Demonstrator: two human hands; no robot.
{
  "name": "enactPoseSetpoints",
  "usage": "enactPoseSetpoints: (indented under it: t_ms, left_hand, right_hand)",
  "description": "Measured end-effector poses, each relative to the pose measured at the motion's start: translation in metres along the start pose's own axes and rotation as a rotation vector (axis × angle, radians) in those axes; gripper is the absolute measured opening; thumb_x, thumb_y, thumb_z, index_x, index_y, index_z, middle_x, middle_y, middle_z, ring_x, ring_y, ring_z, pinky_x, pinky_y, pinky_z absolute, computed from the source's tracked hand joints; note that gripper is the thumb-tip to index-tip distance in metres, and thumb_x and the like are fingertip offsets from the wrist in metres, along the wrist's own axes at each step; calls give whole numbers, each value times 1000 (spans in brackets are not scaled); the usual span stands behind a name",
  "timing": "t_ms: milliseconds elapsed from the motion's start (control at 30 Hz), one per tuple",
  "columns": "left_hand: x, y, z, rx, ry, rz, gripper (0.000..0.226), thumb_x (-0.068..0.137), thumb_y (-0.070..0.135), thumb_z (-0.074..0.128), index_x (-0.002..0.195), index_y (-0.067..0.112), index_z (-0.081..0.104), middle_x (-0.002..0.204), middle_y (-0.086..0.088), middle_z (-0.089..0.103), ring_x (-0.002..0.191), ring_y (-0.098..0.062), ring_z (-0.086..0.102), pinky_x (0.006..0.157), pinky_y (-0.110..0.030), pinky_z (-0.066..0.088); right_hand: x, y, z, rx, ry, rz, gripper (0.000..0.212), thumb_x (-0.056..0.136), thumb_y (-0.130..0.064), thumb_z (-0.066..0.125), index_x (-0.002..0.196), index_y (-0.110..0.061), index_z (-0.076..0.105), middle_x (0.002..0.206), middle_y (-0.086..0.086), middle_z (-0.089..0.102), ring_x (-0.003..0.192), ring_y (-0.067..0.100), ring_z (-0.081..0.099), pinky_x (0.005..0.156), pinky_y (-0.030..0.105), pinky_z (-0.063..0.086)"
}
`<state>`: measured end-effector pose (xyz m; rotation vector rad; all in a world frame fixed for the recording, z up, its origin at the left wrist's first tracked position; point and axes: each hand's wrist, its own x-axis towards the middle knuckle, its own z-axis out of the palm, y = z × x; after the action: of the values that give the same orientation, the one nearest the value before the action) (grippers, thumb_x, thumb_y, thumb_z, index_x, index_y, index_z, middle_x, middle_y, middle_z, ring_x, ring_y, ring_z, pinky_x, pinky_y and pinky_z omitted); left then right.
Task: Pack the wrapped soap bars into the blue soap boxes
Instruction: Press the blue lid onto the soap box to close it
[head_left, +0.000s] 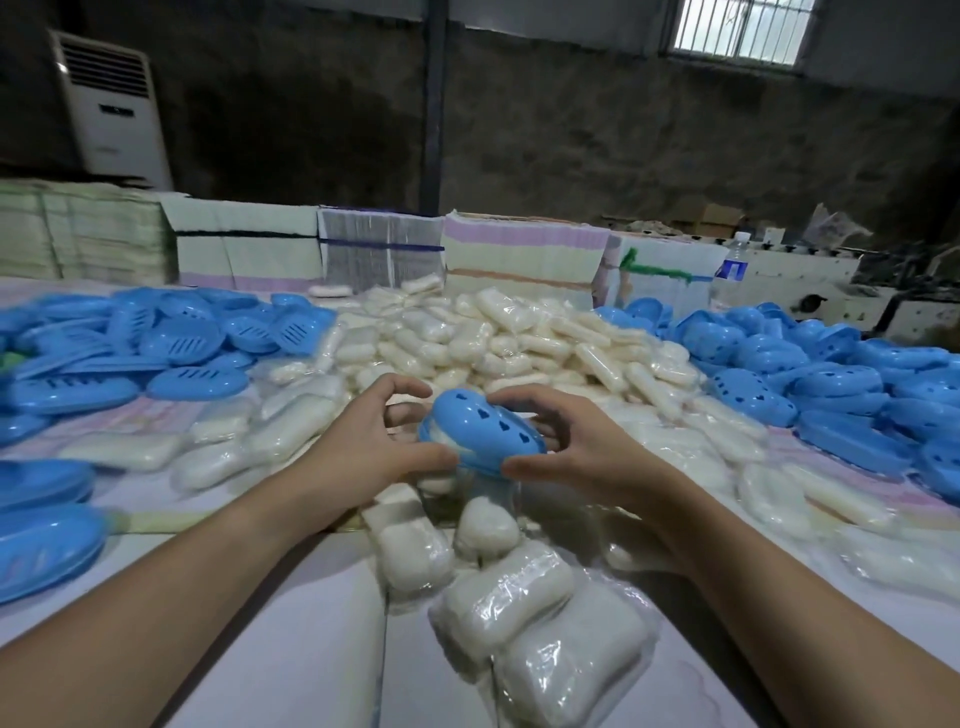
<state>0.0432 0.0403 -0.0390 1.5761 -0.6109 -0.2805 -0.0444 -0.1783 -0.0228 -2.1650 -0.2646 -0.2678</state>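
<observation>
You are holding one blue soap box (480, 434) between both hands above the table (291, 639), just in front of the big heap of wrapped soap bars (498, 338). Your left hand (363, 439) curls round its left end, thumb on the near rim; your right hand (561, 441) pinches the right end, fingers arched over the heart-holed lid. White soap shows at the box's left opening. Left of the heap lie slotted blue trays (182, 343); right of it, piled heart-holed lids (810, 384). Loose bars (519, 597) crowd the table just below the box. Bare tabletop shows only near your left forearm.
</observation>
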Motion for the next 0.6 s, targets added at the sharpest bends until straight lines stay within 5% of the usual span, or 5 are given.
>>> enactPoseSetpoints:
  t_ms: [67, 133, 267, 367, 600]
  left_hand:
    - [-2, 4, 3, -62, 22, -2, 70, 54, 12, 92, 113, 27, 58, 119, -6, 69, 84, -23, 76, 71, -37, 61]
    - [-2, 7, 4, -158, 24, 5, 73, 57, 1, 90, 118, 26, 59, 119, -4, 70, 88, -26, 76, 68, -35, 61]
    - [-6, 12, 6, -258, -30, 7, 77, 57, 3, 84, 127, 20, 58, 122, -2, 71, 99, -27, 74, 76, -40, 61]
    - [-7, 11, 10, -348, -38, -10, 71, 62, 7, 78, 130, 15, 58, 128, -9, 67, 111, -31, 69, 91, -47, 58]
    - [-11, 12, 16, -554, -186, -76, 54, 82, 11, 66, 135, 12, 53, 129, -21, 66, 109, -46, 67, 93, -51, 56]
  right_hand:
    - [0, 0, 2, 93, 34, 3, 57, 72, -13, 80, 120, -37, 61, 125, -9, 61, 106, 9, 67, 81, 26, 56]
    - [0, -2, 5, 152, 79, 6, 59, 67, -20, 82, 117, -41, 61, 125, -7, 61, 101, 12, 69, 75, 24, 56]
    - [0, -6, 10, 187, 125, -6, 62, 65, -25, 83, 121, -39, 61, 124, -2, 61, 102, 17, 69, 79, 28, 58]
    - [-2, -11, 14, 245, 145, -8, 63, 65, -22, 81, 123, -33, 62, 124, 4, 62, 102, 22, 70, 86, 36, 58]
    - [-2, -18, 19, 360, 154, -36, 60, 66, -15, 79, 120, -35, 62, 117, -4, 65, 91, 25, 73, 73, 29, 58]
